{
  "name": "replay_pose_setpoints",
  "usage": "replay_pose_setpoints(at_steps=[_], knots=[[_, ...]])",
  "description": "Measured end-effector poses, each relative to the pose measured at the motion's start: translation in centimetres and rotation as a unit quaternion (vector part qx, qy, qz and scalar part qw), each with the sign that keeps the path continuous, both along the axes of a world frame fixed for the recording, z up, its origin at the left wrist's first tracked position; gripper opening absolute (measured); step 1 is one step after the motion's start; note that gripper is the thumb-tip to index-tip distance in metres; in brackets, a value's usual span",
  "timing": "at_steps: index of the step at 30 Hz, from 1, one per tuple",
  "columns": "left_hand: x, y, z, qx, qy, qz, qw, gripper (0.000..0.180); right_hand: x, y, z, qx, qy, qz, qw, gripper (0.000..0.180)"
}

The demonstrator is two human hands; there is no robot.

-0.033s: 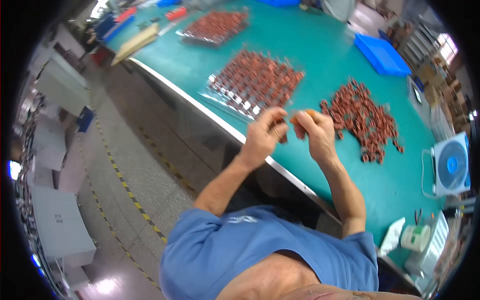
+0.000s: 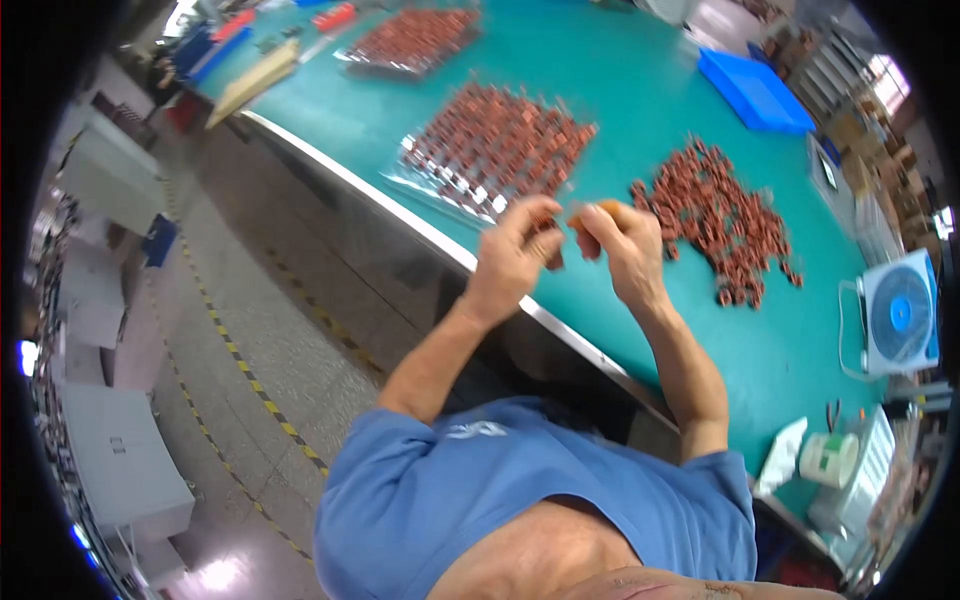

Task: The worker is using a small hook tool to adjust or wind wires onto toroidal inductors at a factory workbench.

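Brown part point(image 2: 554, 261) sits (seemingly) fingertip-pinched in left hand point(image 2: 510, 264)

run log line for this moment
left hand: holds brown part; right hand: orange piece, grip unclear; parts pile: right of hands; plastic tray: beyond left hand

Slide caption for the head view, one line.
Left hand holds a red-brown part, right hand an orange object, over a green table bearing a loose pile of red-brown parts.
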State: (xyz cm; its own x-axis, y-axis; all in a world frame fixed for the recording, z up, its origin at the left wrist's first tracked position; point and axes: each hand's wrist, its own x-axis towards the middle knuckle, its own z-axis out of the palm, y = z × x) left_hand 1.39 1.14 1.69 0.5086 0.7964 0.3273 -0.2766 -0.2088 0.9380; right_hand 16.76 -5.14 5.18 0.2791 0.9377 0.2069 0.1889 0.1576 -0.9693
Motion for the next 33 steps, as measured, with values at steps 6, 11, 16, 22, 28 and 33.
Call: replay_pose_setpoints(at_steps=[6,11,16,22,28,33], knots=[[0.3,0.6,-0.2,0.021,0.024,0.006,0.999,0.027,1.3,0.6,-1.2,0.027,-0.032,-0.054,0.998,0.032],[-0.3,0.8,-0.2,0.005,0.02,-0.021,1.0,0.027,1.3,1.0,0.0,0.163,-0.214,-0.068,0.961,0.057],[-1.2,1.0,-0.5,-0.096,-0.03,-0.135,0.986,0.026,1.4,1.0,0.0,0.253,-0.374,-0.016,0.892,0.027],[-1.1,1.2,-1.4,-0.003,0.003,-0.14,0.99,0.034,1.4,0.2,-1.0,0.055,-0.186,0.026,0.981,0.013],[-1.6,0.9,-0.4,0.075,0.079,-0.125,0.986,0.03,2.0,0.4,-1.1,-0.037,-0.002,0.084,0.996,0.019],[-1.4,0.7,-0.1,0.079,0.039,-0.121,0.989,0.022,2.2,0.7,-0.8,-0.046,0.058,0.129,0.989,0.021]])
